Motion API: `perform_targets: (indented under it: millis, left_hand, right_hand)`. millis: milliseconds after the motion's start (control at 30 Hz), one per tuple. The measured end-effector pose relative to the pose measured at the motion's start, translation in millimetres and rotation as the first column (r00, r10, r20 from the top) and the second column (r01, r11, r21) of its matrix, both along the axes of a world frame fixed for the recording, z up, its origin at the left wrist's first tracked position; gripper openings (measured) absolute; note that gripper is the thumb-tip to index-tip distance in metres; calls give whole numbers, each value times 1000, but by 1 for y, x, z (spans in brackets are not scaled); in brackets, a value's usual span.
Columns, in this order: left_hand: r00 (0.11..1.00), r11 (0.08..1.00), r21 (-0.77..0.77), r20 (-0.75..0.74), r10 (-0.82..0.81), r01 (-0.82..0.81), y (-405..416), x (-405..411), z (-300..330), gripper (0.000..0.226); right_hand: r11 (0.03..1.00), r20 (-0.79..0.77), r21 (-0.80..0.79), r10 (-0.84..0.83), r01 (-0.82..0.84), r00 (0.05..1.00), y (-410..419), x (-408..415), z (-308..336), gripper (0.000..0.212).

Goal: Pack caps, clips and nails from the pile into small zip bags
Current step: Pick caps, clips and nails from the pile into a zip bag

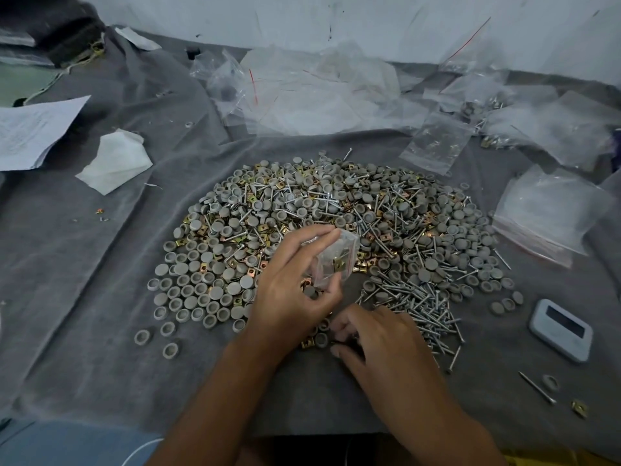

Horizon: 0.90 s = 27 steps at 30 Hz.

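Note:
A wide pile (336, 210) of grey caps, brass clips and steel nails lies on a grey cloth (84, 297). My left hand (292, 287) holds a small clear zip bag (336, 260) above the pile's near edge; brass clips and grey caps show inside the bag. My right hand (376, 338) lies low on the cloth just below it, fingers curled over a few caps (321, 338) and a brass clip (307, 343); what they pinch is hidden. Loose nails (423, 307) lie to its right.
Empty zip bags (302, 92) are heaped at the back, more bags (551, 210) at the right, some filled (437, 142). A small grey device (561, 329) lies at the right. Papers (30, 132) and a white cloth (114, 161) lie at the left.

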<state>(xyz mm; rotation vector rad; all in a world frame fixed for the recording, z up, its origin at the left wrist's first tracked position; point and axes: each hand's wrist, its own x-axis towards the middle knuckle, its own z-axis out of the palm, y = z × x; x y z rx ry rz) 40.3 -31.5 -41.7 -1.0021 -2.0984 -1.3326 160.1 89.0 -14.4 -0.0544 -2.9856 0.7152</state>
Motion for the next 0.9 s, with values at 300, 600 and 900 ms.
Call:
perform_targets:
  millis: [300,600,900]
  left_hand:
    - [1000,999,-38,23,-14,15,0,-1,-2,52]
    - [999,999,-23,38,-28,29,0,-1,1,55]
    - [1000,1000,16,26,5,-5,-1,0,3,55]
  right_hand:
    - [982,-390,-182,-31,-44,920,25,-41,42,14]
    - [975,-407,-189,-189,120,894,48,-52,41,12]
    - [965,35,261,-48,38,998,66,-94,17,38]
